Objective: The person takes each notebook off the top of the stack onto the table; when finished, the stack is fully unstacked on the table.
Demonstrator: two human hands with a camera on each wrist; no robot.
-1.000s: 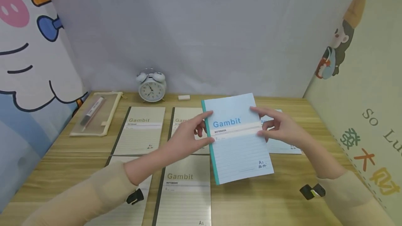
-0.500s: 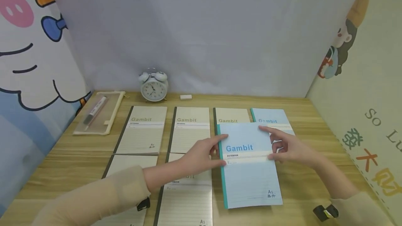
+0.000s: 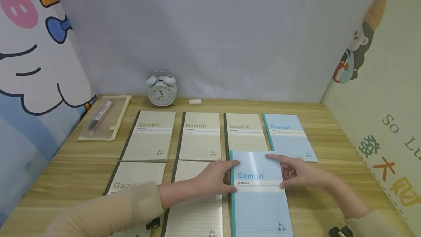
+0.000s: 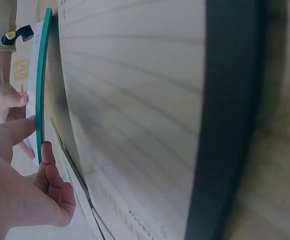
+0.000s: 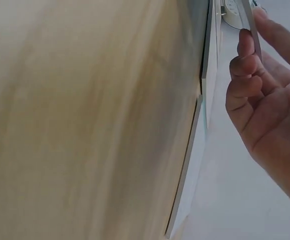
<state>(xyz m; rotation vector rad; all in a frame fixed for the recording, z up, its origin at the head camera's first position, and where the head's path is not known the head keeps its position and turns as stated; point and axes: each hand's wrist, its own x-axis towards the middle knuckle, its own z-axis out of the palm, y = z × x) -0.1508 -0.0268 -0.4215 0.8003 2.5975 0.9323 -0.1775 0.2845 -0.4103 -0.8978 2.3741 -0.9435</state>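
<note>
A light blue Gambit notebook point(image 3: 260, 207) with a green spine is held between both hands in the head view, its lower edge near the frame's bottom. My left hand point(image 3: 213, 178) pinches the spine side, thumb on the cover and fingers under it. At the opposite edge my right hand point(image 3: 304, 173) pinches the notebook the same way. In the left wrist view the green spine point(image 4: 42, 85) stands a little above the table, apart from the notebooks lying below. The right wrist view shows my right fingers curled under the notebook's thin edge point(image 5: 248, 25).
Beige notebooks point(image 3: 200, 136) lie in a back row, ending with another blue notebook point(image 3: 291, 140) at right. Two more beige ones point(image 3: 197, 215) lie in front. A pencil pouch point(image 3: 105, 118), alarm clock point(image 3: 162, 92) and white eraser point(image 3: 195, 102) are at the back.
Both hands have brought the blue notebook down and toward the front edge, slightly right. It has straightened from a tilt, and the back-row notebooks behind it have come into view.
</note>
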